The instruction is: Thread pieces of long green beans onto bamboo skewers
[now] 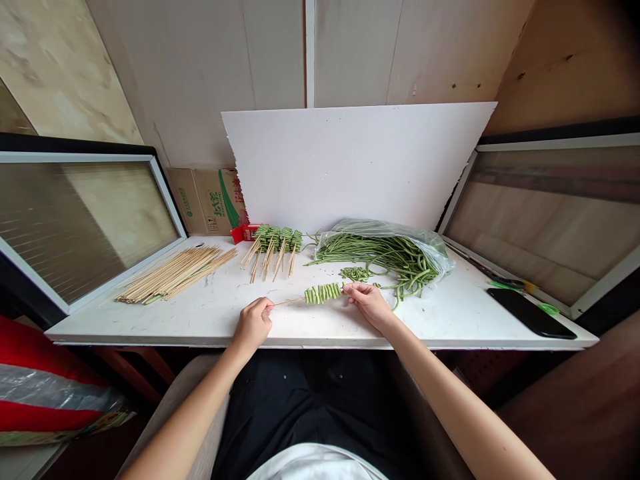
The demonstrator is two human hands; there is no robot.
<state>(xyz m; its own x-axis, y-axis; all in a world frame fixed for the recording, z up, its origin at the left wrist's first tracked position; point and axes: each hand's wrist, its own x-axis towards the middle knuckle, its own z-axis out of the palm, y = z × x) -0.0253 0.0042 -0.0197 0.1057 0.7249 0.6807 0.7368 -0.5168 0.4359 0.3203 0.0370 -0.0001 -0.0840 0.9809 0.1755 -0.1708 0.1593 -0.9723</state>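
My left hand (pixel 253 325) pinches the bare left end of a wooden skewer (pixel 290 302). Folded green beans (pixel 323 293) are threaded along the skewer's right part. At their right end, the fingers of my right hand (pixel 369 303) are closed on the skewer's tip or the last piece of bean; which one is hidden. Behind, finished bean skewers (pixel 280 239) lie in a pile with their sticks toward me. Long green beans (pixel 385 253) stick out of a clear plastic bag (pixel 435 248), with a small heap of bean bits (pixel 355 273) in front.
Bare wooden skewers (pixel 173 273) lie at the left of the white table (pixel 200 327). A black phone (pixel 530 312) and scissors (pixel 493 273) lie at the right. A cardboard box (pixel 203 200) and a white board (pixel 355 167) stand behind.
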